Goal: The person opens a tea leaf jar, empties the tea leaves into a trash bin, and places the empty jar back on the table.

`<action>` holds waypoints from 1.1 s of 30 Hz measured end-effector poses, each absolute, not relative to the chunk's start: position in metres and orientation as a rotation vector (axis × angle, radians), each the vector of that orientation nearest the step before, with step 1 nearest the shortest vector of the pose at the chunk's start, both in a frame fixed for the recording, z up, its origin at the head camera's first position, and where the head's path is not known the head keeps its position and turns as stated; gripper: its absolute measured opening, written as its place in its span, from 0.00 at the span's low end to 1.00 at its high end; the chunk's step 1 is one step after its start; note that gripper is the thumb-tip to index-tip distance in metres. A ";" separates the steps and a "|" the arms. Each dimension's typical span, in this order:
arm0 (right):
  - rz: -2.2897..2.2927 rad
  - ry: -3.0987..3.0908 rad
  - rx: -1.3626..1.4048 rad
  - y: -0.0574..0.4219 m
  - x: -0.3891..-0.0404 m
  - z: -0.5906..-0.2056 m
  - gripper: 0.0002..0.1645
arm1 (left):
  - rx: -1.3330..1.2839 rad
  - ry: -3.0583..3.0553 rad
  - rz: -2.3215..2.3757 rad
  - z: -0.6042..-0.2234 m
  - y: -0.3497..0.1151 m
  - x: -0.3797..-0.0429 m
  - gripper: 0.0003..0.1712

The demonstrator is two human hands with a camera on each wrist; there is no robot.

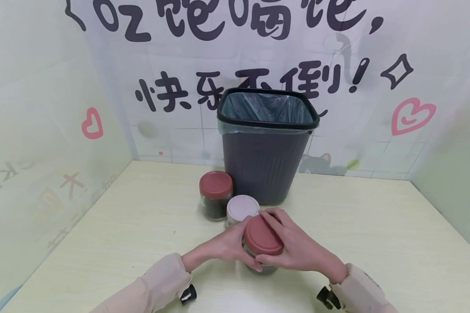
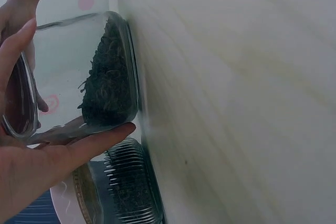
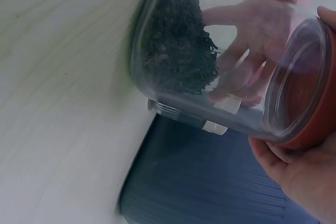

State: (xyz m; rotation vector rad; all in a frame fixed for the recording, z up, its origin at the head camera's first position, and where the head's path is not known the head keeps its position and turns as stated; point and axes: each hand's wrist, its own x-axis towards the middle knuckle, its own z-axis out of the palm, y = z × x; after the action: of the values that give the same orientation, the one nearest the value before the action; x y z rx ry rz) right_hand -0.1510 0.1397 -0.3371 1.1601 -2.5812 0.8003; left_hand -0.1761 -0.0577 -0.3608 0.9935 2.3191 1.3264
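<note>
A glass jar with a red lid (image 1: 263,234) is in front of me, between both hands. Dark, curly dried leaves (image 2: 107,77) fill its lower part, and its base is right at the tabletop. My left hand (image 1: 229,245) grips the glass body from the left, fingers spread around its side. From the right, my right hand (image 1: 299,248) holds the red lid by its edge, thumb at the front and fingers over the far side. Just behind stands a shorter jar with a pale pink lid (image 1: 243,208), partly hidden by the left hand and the held jar.
Another red-lidded jar (image 1: 216,186) with dark contents stands behind and to the left. A dark grey bin (image 1: 262,161) lined with a plastic bag is at the back, against the printed wall sheet (image 1: 180,143). All stand on a pale wooden table (image 1: 360,217).
</note>
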 end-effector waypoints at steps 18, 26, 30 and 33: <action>0.731 -2.595 1.011 0.134 -0.143 -0.336 0.60 | 0.984 2.329 1.318 -0.362 -0.058 -0.177 0.47; 0.513 -2.442 0.868 0.125 -0.141 -0.342 0.55 | 0.982 2.358 1.308 -0.362 -0.057 -0.176 0.48; 0.532 -2.431 0.876 0.124 -0.141 -0.344 0.54 | 0.979 2.370 1.292 -0.362 -0.057 -0.176 0.48; 0.565 -2.433 0.900 0.125 -0.142 -0.345 0.52 | 0.972 2.375 1.282 -0.361 -0.058 -0.176 0.48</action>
State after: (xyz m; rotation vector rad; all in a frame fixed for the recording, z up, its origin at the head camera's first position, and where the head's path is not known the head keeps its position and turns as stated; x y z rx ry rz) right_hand -0.1416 0.1250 -0.3451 0.9004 -2.4329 0.5646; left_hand -0.1763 -0.0578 -0.3615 0.9721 2.3745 1.2815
